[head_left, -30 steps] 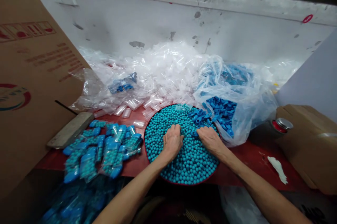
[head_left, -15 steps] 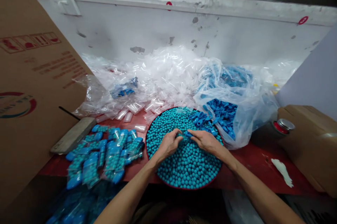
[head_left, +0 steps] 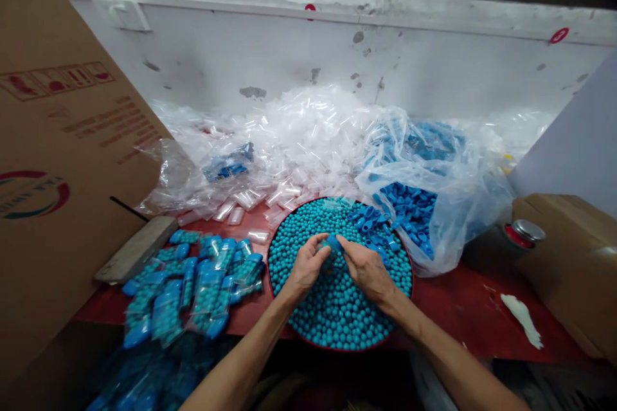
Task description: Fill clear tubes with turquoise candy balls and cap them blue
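Observation:
Over a round red-rimmed tray (head_left: 413, 282) of small turquoise balls (head_left: 344, 314), both my hands meet near the middle. My left hand (head_left: 308, 263) is closed around a small clear plastic tube (head_left: 329, 256), mostly covered by the fingers, with turquoise showing in it. A blue cap (head_left: 333, 242) is pinched in my right hand (head_left: 369, 267) and touches the tube's upper end. Loose blue caps (head_left: 371, 221) lie on the balls at the tray's back right. To the left, several filled tubes with blue caps (head_left: 207, 289) lie in a pile.
Clear empty tubes (head_left: 308, 134) are heaped along the wall. An open plastic bag of blue caps (head_left: 409, 205) leans behind the tray. Cardboard boxes (head_left: 58, 141) flank both sides. A grey bar (head_left: 137, 250) lies left, a lidded jar (head_left: 525, 231) right. More filled tubes (head_left: 144, 372) are below the table edge.
My right hand has brought the blue cap left and up to the tube in my left hand. The hands are now closer together.

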A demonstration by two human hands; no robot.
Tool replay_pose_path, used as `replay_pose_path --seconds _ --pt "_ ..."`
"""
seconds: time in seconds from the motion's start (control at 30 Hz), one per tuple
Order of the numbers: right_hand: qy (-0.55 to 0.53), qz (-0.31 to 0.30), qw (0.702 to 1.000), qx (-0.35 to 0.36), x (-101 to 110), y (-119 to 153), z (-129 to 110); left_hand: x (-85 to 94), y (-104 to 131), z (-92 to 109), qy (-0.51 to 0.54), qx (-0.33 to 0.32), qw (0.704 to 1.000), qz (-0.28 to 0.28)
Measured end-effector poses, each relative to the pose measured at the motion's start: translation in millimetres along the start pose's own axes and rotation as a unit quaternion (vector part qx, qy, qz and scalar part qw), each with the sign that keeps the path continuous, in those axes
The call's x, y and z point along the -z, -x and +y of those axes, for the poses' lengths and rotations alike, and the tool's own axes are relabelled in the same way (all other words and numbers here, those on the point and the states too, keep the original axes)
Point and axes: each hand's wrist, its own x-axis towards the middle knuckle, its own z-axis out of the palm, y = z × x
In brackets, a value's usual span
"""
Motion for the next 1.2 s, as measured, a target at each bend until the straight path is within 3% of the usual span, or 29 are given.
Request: replay_pose_path --seconds 0.17,0.43,0.6,0.77,0.9,1.03,1.2 --pt "-0.026 -0.025 0.999 -0.009 4 5 -2 -4.3 8 -2 0.023 0.008 1.0 -0.02" --pt "-0.217 0.022 0.976 -0.02 14 -2 -8 -4.4 13 0 0.061 -0.029 0.997 -0.046" --pt "-0.129 0.089 0.988 0.003 15 3 -4 -4.6 18 3 0.039 0.006 0.998 -0.045" --pt "0.0 0.096 0.993 0.071 14 12 -5 -6.3 22 11 0.046 0.022 0.997 -0.051" --pt "-0.056 0.109 0.989 0.082 10 16 -8 -7.3 24 12 0.05 0.014 0.997 -0.064" --pt "-0.154 0.139 0.978 0.031 11 16 -13 -8.6 26 9 0.031 0.016 0.997 -0.075" --pt "-0.147 0.151 0.977 -0.002 15 17 -26 -9.4 27 8 0.007 -0.028 0.998 -0.056"
